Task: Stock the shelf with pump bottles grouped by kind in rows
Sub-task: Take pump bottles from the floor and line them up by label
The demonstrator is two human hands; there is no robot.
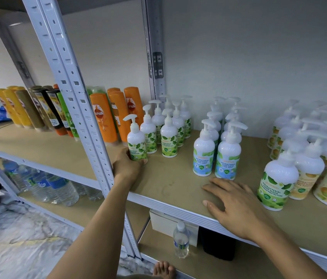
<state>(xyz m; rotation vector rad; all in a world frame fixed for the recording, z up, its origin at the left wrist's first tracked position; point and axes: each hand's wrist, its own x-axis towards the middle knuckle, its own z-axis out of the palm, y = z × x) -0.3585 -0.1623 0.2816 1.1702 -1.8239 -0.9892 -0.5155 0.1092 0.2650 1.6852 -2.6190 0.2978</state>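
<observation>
Though most rows stand, our left hand (127,165) grips a green bottle (136,141), right hand (233,202) flat; one stray (277,184) sits lower right.

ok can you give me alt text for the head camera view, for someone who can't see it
A person's left hand grips a green-label pump bottle at the front of its row on a shelf, while the right hand rests flat near rows of blue-label bottles and yellow-label bottles.
</observation>
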